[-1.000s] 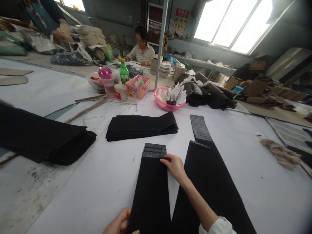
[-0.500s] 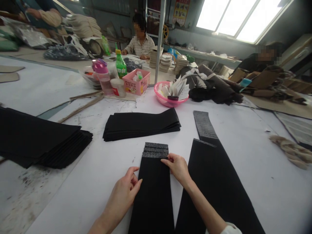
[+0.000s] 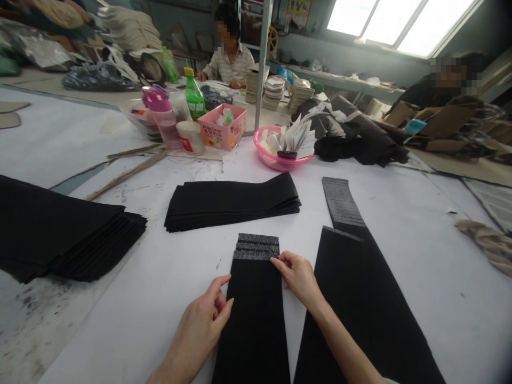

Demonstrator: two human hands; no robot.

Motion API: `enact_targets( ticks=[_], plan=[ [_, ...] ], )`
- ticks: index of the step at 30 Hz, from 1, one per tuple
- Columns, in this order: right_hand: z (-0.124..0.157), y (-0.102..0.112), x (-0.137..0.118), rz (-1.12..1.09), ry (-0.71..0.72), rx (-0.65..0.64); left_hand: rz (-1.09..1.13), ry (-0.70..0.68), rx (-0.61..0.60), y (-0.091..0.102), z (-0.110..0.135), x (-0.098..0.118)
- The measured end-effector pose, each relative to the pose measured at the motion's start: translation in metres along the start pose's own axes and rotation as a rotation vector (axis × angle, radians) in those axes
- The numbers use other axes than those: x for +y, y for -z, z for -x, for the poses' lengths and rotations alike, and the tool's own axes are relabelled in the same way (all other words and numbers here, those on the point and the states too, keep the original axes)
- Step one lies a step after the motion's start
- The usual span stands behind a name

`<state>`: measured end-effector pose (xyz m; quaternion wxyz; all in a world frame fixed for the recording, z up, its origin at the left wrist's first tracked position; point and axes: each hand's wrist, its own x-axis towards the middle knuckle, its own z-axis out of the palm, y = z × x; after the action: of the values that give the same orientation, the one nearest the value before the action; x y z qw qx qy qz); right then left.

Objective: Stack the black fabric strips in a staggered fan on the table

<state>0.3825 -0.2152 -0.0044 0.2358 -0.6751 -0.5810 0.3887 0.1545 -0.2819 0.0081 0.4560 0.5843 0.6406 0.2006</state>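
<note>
The black strips (image 3: 256, 320) lie flat on the white table (image 3: 136, 314), right in front, between the two hands. The left hand (image 3: 202, 320) is at their left edge, thumb and finger spread apart, with nothing pinched. The right hand (image 3: 298, 277) pinches their right edge, just below the grey bands (they look rough and speckled). More black strips, the right pile (image 3: 344, 304), lie beside that arm. The left pile (image 3: 60, 229) sits off to the left, and the back pile (image 3: 228, 205) lies past the hands. Farther off are a pink bowl (image 3: 266, 157) of papers, a pink box (image 3: 226, 130) and a green bottle (image 3: 194, 98). Behind them sits a person (image 3: 236, 64).
</note>
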Motion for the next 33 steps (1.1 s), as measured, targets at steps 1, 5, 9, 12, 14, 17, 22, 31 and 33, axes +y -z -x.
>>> enact_targets(
  ticks=[1,5,9,12,14,17,22,31,33],
  plan=[
    [0.0,0.0,0.0,0.0,0.002,0.008,-0.005,0.001,0.003,0.0,0.0,0.0],
    [-0.001,-0.002,0.001,-0.038,-0.014,0.011,-0.034,0.009,0.004,-0.001,0.0,-0.001],
    [-0.004,-0.004,0.004,-0.09,-0.037,-0.004,-0.057,0.017,-0.016,-0.001,-0.001,-0.003],
    [-0.005,-0.004,0.007,-0.131,-0.049,-0.013,-0.065,0.018,-0.028,-0.002,-0.001,-0.006],
    [-0.005,-0.004,0.009,-0.167,-0.06,-0.021,-0.069,0.019,-0.031,-0.004,-0.001,-0.009],
    [-0.004,-0.005,0.011,-0.228,-0.088,-0.034,-0.061,0.018,0.005,-0.008,-0.002,-0.013],
    [-0.004,-0.005,0.012,-0.285,-0.099,-0.035,-0.043,-0.001,0.039,-0.013,-0.003,-0.018],
    [0.0,0.002,0.009,-0.346,-0.115,-0.103,-0.083,-0.028,0.051,-0.015,-0.004,-0.027],
    [0.0,0.003,0.008,-0.342,-0.137,-0.108,-0.098,-0.038,0.037,-0.015,-0.005,-0.03]
  ],
)
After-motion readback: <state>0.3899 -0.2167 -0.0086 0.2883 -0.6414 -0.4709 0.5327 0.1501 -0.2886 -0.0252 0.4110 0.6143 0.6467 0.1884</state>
